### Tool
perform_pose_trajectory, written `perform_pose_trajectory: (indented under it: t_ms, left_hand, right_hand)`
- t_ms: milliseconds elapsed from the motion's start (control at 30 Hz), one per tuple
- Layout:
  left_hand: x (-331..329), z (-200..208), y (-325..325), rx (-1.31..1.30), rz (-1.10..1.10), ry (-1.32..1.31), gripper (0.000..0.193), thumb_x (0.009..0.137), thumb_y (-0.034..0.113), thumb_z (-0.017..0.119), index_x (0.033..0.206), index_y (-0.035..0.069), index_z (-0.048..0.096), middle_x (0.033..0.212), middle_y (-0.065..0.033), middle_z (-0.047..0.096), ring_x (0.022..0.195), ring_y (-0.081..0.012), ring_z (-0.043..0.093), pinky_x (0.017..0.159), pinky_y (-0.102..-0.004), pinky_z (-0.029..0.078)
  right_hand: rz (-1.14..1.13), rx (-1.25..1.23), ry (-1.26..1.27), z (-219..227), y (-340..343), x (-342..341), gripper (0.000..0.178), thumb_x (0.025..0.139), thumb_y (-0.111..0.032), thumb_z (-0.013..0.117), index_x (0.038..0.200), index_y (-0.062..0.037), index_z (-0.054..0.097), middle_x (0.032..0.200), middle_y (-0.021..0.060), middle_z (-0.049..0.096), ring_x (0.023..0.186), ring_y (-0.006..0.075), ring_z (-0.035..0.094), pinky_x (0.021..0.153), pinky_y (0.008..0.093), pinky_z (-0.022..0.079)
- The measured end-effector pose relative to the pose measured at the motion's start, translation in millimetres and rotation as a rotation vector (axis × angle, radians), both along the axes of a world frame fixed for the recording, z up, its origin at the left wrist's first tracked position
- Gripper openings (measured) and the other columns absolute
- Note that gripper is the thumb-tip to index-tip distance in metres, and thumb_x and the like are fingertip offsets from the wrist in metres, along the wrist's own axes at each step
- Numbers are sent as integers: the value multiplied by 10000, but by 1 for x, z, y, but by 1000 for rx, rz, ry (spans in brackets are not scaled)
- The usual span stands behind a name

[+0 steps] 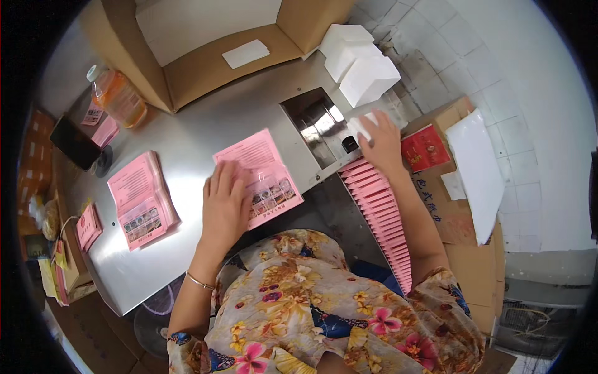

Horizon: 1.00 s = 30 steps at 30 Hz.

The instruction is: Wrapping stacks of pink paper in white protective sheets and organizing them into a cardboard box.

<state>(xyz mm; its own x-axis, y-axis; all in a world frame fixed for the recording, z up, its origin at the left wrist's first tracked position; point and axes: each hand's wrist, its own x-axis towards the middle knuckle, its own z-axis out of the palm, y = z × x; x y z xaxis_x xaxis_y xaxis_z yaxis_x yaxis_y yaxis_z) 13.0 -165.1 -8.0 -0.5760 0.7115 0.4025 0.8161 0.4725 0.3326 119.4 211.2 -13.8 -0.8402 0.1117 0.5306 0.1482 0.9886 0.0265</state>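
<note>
The left hand [225,198], fingers slightly spread, lies flat on a pink rectangular paper sheet [265,176] bearing dark print, at the silver metal tabletop's [187,143] front edge; bare metal separates a pink paper stack [142,198]. The right hand [384,142] grips a small white bundle [361,128].

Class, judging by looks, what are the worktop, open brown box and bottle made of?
Worktop: probably metal, satin grey with bright reflections. Open brown box: apparently cardboard, matt with folded sides. Bottle: likely glossy clear plastic; orange contents show through.
</note>
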Motion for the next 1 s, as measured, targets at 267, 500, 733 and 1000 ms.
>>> perform_pose_trajectory:
  t_ms: [267,500,733,1000]
  left_hand:
    - [2,-7,7,-132,-17,-2,445,870,221,675,1254,19,572,1460,-214,453,1355,-400,418,1086,-575,314]
    - [5,-11,43,27,-69,-78,622,695,151,756,1275,20,572,1385,-198,522,1269,-361,494,1015,-517,369]
    - [3,-9,43,19,-68,-83,668,688,193,795,1303,48,577,1351,-187,544,1256,-342,509,998,-499,380]
    - [6,-2,48,43,-107,-161,816,719,350,825,1431,106,509,1383,-181,521,1297,-342,480,1013,-514,363]
  right_hand:
    - [363,-235,37,20,-28,6,418,826,-60,656,1244,-68,667,1250,107,687,1205,309,629,1105,513,397]
    - [750,-313,-167,10,-133,-14,381,827,-43,662,1200,-113,691,1277,102,653,1195,230,628,1131,532,351]
    - [776,-297,-154,-3,-123,-14,436,803,-71,689,1229,-160,687,1264,82,670,1206,214,624,1154,545,302]
    - [592,-133,-244,-11,-116,-36,472,742,-96,706,1210,-156,694,1333,66,620,1195,221,611,1157,575,280]
